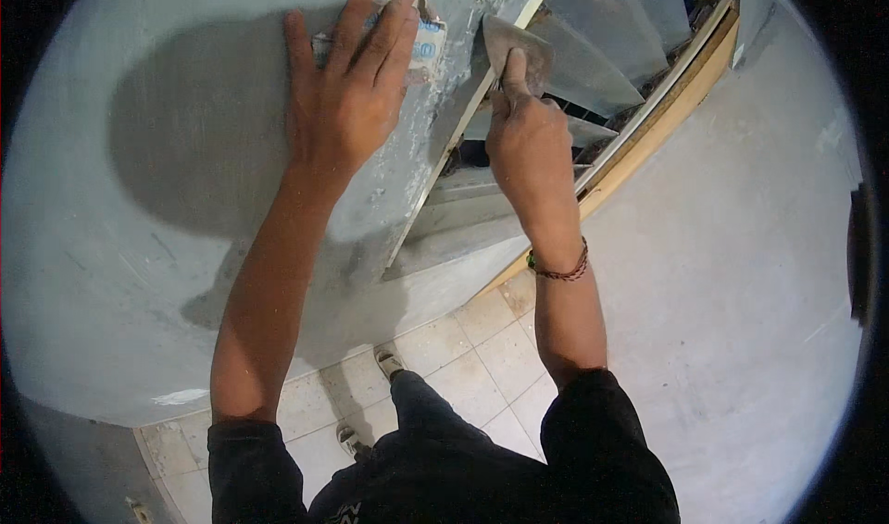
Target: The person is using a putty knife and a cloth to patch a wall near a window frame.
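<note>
My left hand [347, 107] lies against the grey wall [213, 154], fingers stretched over a folded piece of sandpaper [428, 50] whose pale back carries blue print. Its thumb is hidden. In my right hand [528, 140] is a putty knife [507, 38], gripped with the index finger laid along its broad, dusty metal blade. The blade is at the pale corner edge [542, 1] of the window opening, just right of the sandpaper; the fist covers the handle. Patchy whitish marks run down the wall beside this edge.
Right of the edge, a window with tilted glass louvres [602, 38] sits in a wooden frame [671, 121]. Another plain wall [732, 274] stands on the right. Below, my feet are on a tiled floor [472, 357]. A dark object [861, 255] shows at the right rim.
</note>
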`<state>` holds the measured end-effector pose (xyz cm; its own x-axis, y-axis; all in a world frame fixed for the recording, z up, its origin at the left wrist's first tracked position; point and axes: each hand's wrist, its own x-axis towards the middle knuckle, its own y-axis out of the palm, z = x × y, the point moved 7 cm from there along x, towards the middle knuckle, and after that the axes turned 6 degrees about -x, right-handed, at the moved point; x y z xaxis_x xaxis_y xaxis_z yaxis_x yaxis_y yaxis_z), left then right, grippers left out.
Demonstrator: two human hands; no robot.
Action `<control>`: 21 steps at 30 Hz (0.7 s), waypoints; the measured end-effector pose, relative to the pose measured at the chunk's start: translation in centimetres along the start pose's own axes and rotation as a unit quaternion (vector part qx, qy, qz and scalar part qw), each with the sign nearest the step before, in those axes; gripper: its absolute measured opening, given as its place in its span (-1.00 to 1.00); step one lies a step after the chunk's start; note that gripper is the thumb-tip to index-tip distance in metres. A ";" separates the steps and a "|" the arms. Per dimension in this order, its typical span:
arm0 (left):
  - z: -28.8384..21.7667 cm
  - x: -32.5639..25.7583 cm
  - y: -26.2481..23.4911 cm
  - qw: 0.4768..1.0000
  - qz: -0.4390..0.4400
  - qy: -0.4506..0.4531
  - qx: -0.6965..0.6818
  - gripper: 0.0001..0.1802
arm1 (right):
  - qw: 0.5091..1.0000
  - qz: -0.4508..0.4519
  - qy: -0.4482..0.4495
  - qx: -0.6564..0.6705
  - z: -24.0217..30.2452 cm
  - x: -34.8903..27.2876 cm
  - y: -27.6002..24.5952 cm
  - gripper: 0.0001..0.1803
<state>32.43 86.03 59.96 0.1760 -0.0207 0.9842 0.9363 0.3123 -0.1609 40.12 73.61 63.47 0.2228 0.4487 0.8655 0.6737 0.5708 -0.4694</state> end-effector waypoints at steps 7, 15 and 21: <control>0.1 0.1 0.2 0.999 -0.041 0.007 -0.011 -0.16 | 0.999 0.034 0.000 0.008 -0.6 0.0 -0.2 -0.57; 0.2 0.0 0.2 1.000 -0.004 0.006 0.019 -0.40 | 0.996 0.069 0.049 -0.012 -0.7 0.8 -0.6 -0.48; 0.2 0.0 0.1 1.000 -0.013 0.015 0.009 -0.41 | 0.991 0.091 0.067 0.068 -0.9 1.8 -0.6 -0.49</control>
<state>32.43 86.29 60.00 0.1604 -0.0568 0.9854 0.9350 0.3286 -0.1333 40.78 73.42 65.43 0.4287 0.4627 0.7760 0.5154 0.5802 -0.6307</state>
